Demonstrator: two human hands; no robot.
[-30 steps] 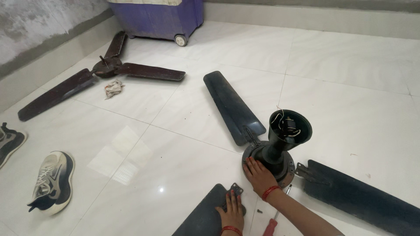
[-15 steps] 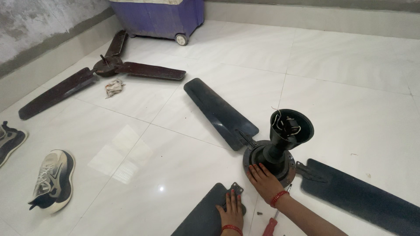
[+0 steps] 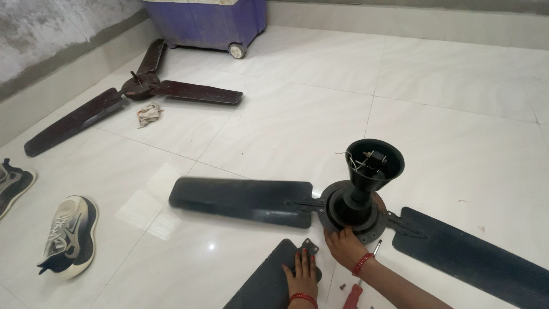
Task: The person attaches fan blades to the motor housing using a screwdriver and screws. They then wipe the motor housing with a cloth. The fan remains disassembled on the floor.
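Head view: your right hand grips the rim of the black fan motor hub at its 6 o'clock edge. Your left hand lies open, pressing flat on the loose fan blade at the hub's 7 o'clock; a red-handled screwdriver lies just beside your right wrist.

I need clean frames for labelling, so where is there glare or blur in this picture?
Head view: a bright glint and a pale window reflection sit on the glossy floor tiles left of the near fan blade; that blade looks slightly soft; the hands and motor hub are sharp; lighting is even and shadows faint.
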